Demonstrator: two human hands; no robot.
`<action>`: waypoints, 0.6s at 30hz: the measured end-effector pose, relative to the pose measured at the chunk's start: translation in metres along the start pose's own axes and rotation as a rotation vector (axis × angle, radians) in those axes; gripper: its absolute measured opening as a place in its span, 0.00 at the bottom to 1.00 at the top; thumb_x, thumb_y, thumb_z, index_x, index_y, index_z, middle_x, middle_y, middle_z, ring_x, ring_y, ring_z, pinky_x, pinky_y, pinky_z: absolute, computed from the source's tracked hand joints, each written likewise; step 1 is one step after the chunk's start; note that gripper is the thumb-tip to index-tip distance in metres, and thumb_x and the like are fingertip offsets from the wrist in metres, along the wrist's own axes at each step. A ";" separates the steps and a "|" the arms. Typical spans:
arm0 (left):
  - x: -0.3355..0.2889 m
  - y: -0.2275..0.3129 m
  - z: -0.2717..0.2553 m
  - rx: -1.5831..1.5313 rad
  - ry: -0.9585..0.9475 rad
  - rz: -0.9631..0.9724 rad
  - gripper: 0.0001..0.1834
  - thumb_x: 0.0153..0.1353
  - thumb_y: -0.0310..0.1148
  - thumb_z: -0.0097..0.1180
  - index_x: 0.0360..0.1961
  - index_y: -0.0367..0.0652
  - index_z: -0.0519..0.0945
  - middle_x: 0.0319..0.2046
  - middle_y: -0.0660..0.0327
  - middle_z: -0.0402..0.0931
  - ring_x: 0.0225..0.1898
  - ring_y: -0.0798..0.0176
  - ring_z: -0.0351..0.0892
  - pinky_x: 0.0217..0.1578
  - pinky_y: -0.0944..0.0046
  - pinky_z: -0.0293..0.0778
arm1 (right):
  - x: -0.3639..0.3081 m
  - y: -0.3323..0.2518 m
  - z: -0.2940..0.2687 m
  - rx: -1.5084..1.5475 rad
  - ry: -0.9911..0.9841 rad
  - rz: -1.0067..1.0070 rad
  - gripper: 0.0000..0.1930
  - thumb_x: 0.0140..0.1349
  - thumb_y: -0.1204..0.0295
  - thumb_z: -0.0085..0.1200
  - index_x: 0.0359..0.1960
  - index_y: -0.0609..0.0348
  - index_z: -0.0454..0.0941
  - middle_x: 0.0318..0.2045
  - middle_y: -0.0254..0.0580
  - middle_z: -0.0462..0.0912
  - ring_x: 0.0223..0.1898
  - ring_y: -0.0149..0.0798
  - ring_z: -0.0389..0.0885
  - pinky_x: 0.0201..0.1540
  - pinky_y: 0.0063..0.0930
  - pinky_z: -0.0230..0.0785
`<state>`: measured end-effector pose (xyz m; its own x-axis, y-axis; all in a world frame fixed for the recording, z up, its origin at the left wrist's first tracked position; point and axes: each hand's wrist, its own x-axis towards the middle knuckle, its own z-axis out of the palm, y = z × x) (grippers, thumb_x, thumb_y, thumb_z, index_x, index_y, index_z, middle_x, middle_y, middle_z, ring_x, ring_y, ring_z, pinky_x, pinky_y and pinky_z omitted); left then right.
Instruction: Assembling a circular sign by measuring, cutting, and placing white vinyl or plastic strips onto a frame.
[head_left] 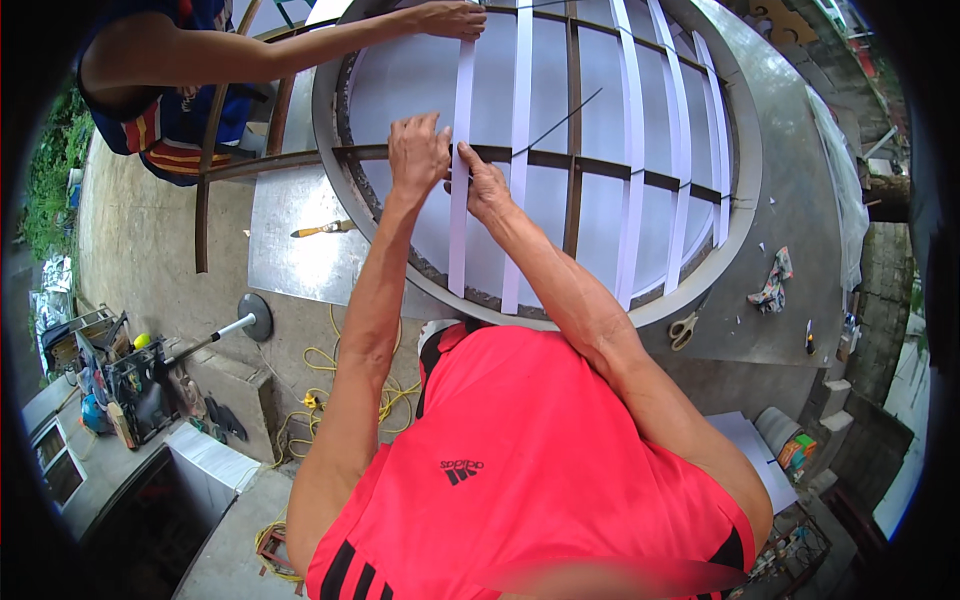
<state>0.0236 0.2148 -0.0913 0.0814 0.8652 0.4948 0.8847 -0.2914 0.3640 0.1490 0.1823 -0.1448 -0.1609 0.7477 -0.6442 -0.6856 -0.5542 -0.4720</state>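
Both my hands press one white strip [461, 180] onto the dark crossbar [600, 168]: left hand [417, 153] flat, right hand [482, 182] pinching it. Judging from this, next I smooth it down along the crossbar, keeping it straight.

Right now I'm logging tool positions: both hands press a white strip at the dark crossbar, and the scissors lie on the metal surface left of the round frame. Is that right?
Not quite. The left hand and right hand do press the white strip at the dark crossbar, but the scissors lie right of the round frame. The paintbrush lies on its left. The head view shows this.
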 end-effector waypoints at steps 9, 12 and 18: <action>0.046 -0.029 0.021 -0.532 -0.981 -0.340 0.28 0.68 0.52 0.54 0.35 0.30 0.82 0.26 0.57 0.78 0.29 0.65 0.74 0.34 0.59 0.71 | 0.003 0.008 0.002 -0.096 0.015 -0.122 0.20 0.63 0.55 0.64 0.41 0.62 0.79 0.31 0.44 0.83 0.28 0.42 0.82 0.29 0.37 0.74; 0.052 -0.036 0.032 -0.572 -1.055 -0.357 0.24 0.67 0.48 0.59 0.34 0.32 0.84 0.27 0.63 0.79 0.30 0.69 0.73 0.33 0.62 0.71 | 0.004 0.010 0.002 -0.080 -0.014 -0.118 0.23 0.61 0.53 0.65 0.43 0.63 0.78 0.31 0.45 0.83 0.29 0.43 0.83 0.30 0.37 0.76; 0.046 -0.058 0.055 -0.459 -1.034 -0.282 0.25 0.63 0.50 0.62 0.37 0.33 0.84 0.28 0.64 0.79 0.31 0.68 0.73 0.35 0.62 0.70 | -0.017 0.005 -0.016 -0.262 -0.100 -0.001 0.27 0.62 0.54 0.65 0.50 0.68 0.75 0.37 0.48 0.83 0.39 0.46 0.83 0.45 0.38 0.75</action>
<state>0.0014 0.2940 -0.1330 0.4309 0.7815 -0.4512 0.6988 0.0273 0.7148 0.1600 0.1614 -0.1461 -0.2385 0.7738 -0.5868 -0.4808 -0.6191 -0.6210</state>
